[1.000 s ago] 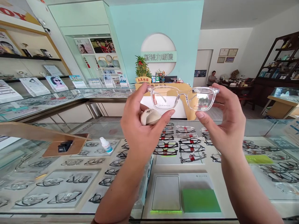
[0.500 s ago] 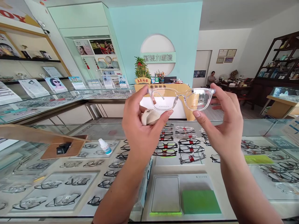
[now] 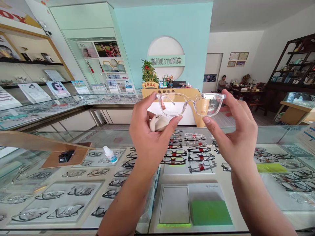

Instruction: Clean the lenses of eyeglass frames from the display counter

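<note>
A pair of clear-framed eyeglasses [image 3: 190,99] is held up level above the glass display counter. My left hand [image 3: 150,134] pinches its left end between thumb and fingers, and a bunched pale cloth [image 3: 158,123] is tucked in the same palm. At the right end my right hand [image 3: 237,131] grips the frame, its index finger by the upper corner and its thumb near the lower rim. Faint print shows on both lenses. Below my hands, rows of eyeglasses [image 3: 201,156] lie inside the counter.
On the counter's left stand a small white bottle [image 3: 110,154] and a wooden stand [image 3: 66,157]. A green block [image 3: 211,212] and a grey panel [image 3: 175,205] lie in front. Another person [image 3: 222,82] sits far back by a dark table.
Almost nothing differs. My right hand has shifted very slightly to the right, while both hands still hold the eyeglasses at the same height.
</note>
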`<state>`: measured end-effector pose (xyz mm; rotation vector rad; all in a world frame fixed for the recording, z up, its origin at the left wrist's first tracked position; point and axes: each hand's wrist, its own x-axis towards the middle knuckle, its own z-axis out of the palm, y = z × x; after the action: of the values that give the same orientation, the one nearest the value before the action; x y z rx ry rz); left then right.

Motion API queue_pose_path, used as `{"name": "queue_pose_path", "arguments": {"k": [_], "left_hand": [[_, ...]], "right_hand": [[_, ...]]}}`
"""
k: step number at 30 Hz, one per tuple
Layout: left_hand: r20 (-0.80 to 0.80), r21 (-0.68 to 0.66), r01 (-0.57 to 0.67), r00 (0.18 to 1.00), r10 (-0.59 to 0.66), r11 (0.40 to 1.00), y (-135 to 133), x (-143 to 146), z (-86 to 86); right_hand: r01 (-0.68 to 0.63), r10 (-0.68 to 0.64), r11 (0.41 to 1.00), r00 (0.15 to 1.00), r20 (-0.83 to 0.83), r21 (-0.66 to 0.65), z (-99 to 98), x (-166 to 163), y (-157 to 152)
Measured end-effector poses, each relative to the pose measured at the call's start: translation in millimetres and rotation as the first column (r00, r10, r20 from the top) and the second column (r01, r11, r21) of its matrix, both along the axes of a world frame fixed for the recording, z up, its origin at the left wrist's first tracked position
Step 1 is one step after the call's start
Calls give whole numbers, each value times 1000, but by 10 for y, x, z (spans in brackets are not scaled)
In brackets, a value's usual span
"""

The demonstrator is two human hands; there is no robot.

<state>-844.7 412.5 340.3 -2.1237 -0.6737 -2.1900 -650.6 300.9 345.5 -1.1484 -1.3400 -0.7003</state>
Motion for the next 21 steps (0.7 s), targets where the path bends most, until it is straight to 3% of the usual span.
{"name": "queue_pose_path", "arguments": {"k": [21], "left_hand": [[21,86,0,1000,-2,996,1,22,4]], "right_hand": [[-25,19,995,998,-63,-94,-10,22,20]]}}
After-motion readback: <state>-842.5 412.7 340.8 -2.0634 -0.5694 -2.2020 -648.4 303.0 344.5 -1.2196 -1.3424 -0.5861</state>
